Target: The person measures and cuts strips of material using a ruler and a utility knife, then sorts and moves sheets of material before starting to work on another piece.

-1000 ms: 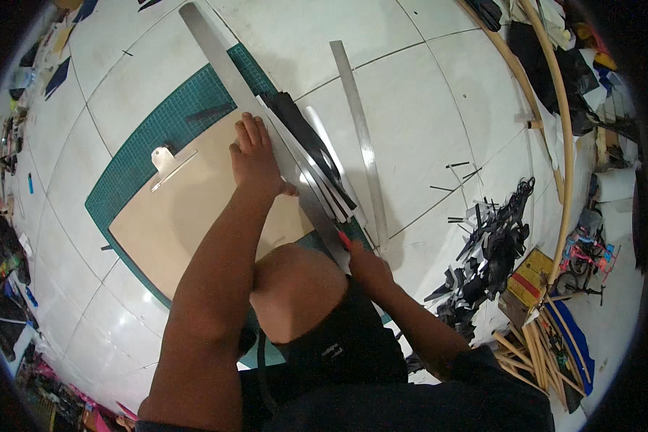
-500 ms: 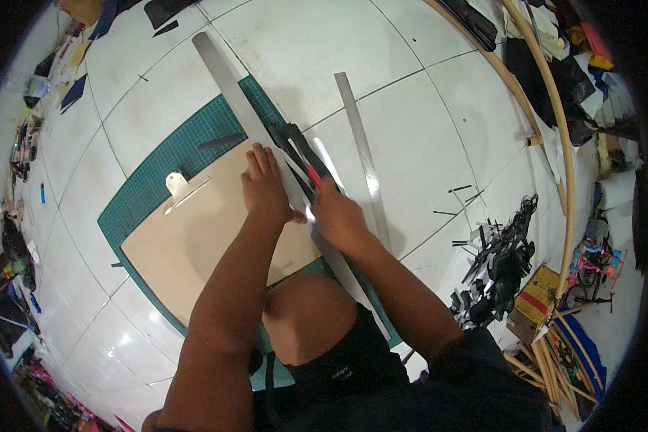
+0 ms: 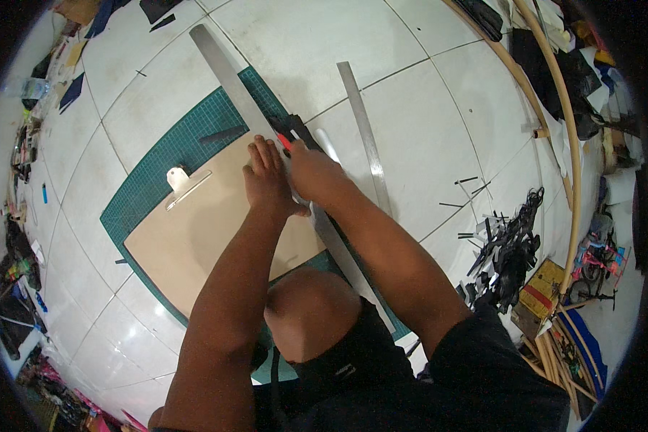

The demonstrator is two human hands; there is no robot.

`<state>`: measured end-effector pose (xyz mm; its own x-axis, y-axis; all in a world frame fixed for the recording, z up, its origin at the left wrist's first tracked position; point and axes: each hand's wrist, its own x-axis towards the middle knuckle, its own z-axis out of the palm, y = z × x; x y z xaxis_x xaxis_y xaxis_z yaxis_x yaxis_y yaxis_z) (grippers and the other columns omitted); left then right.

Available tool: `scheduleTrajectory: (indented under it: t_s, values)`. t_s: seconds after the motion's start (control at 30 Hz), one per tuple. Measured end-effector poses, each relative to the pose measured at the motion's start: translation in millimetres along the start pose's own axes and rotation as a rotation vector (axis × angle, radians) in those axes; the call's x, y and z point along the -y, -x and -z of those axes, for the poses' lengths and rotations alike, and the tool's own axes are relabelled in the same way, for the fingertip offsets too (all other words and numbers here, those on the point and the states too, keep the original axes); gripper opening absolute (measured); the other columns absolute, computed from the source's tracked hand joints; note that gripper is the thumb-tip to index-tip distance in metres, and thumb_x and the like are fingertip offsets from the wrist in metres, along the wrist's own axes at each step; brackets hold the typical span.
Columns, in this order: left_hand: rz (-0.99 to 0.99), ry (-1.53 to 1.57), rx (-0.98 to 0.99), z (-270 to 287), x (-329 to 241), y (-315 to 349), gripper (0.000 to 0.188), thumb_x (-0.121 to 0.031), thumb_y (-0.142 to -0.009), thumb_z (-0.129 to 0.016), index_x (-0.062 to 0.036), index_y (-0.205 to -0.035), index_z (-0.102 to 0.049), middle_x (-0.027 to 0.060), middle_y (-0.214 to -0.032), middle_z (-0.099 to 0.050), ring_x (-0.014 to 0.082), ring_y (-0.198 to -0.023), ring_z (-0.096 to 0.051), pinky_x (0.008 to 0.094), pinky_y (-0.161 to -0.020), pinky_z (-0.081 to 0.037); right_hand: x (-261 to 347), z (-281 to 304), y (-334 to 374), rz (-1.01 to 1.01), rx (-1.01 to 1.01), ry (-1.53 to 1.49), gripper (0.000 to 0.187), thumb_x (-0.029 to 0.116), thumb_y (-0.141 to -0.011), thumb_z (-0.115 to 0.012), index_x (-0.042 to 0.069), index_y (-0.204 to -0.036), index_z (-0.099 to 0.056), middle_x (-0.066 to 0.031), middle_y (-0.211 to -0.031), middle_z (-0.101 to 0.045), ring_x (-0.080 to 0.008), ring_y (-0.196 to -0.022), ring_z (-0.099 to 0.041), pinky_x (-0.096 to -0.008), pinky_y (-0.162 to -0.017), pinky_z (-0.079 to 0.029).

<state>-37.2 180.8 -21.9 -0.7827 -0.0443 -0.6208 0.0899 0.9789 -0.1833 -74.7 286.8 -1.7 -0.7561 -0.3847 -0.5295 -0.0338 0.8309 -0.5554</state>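
Left hand lies flat, likely steadying the steel ruler near the mat's right edge, while the right hand clasps a red tool

clipboard on cutting mat

Hands blocking long ruler midway, open floor between metal strip and black scraps

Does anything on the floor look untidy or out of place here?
Yes. A messy heap of black and white scraps lies to the right of the cutting mat, with a few thin strips scattered near it. It looks untidy against the white tiles.
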Motion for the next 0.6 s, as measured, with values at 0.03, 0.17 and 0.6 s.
scheduleTrajectory:
  t_s: [0.03,0.17,0.6]
  values:
    - [0.014,-0.014,0.006,-4,1,0,0.154,-0.079,-0.045,-0.081,0.0016,-0.155,-0.01,0.0247,-0.161,-0.01,0.0388,-0.148,-0.016,0.0418,-0.11,-0.035,-5,-2,23,0.007,0.044,-0.007,0.029,0.017,-0.097,-0.043,-0.004,-0.116,-0.045,-0.0327,-0.1,-0.065,-0.0468,-0.098,-0.065,-0.0558,-0.084,-0.05]
    - [0.008,0.001,-0.007,-1,1,3,0.156,-0.078,-0.043,-0.082,0.0059,-0.153,-0.011,0.0275,-0.159,-0.01,0.0405,-0.147,-0.017,0.0428,-0.109,-0.037,-42,-26,110,-0.331,0.266,0.018,0.027,0.016,-0.097,-0.04,-0.001,-0.118,-0.042,-0.0325,-0.097,-0.066,-0.0473,-0.094,-0.066,-0.0578,-0.082,-0.049]
    - [-0.018,0.093,-0.086,-6,3,4,0.157,-0.072,-0.038,-0.087,0.011,-0.15,-0.015,0.0314,-0.158,-0.013,0.0431,-0.145,-0.022,0.0466,-0.106,-0.042,-117,-63,252,-0.44,0.269,0.019,0.022,0.023,-0.1,-0.043,0.004,-0.11,-0.041,-0.0302,-0.088,-0.066,-0.0506,-0.087,-0.064,-0.0599,-0.075,-0.048]
